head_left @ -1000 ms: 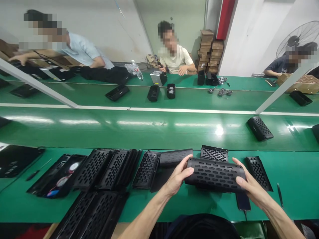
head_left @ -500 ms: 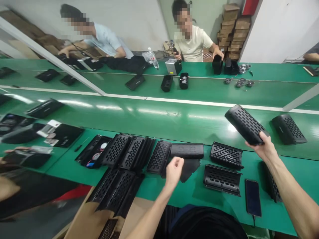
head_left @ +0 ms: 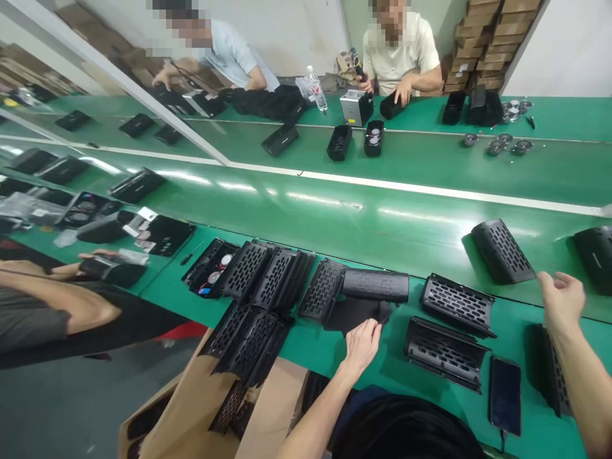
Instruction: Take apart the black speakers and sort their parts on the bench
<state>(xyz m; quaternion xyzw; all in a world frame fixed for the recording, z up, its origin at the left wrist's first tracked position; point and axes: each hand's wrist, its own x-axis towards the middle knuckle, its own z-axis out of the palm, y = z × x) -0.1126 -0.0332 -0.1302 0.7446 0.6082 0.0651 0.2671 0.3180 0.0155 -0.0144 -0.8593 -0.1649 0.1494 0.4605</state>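
Note:
My left hand [head_left: 363, 344] has its fingers pressed together on the edge of a thin black sheet [head_left: 351, 313], which lies flat below a closed black casing [head_left: 376, 285]. My right hand [head_left: 563, 299] is held apart from anything, fingers loosely spread, just right of a perforated black speaker body [head_left: 503, 250] resting on the green belt. Between my hands lie two perforated half shells, one [head_left: 459, 304] behind the other [head_left: 445, 352]. Left of the sheet, another perforated shell [head_left: 322, 291] leans beside rows of similar shells [head_left: 246, 269].
A phone [head_left: 505, 395] with a cable lies near the front edge. An open cardboard box [head_left: 272, 408] holds more shells. One person works at the left; two others sit across the belt [head_left: 306, 220]. A black unit [head_left: 595, 258] is at far right.
My right hand has let go of the speaker body, which now rests on the belt. My left hand has come down onto the black sheet. The view has shifted.

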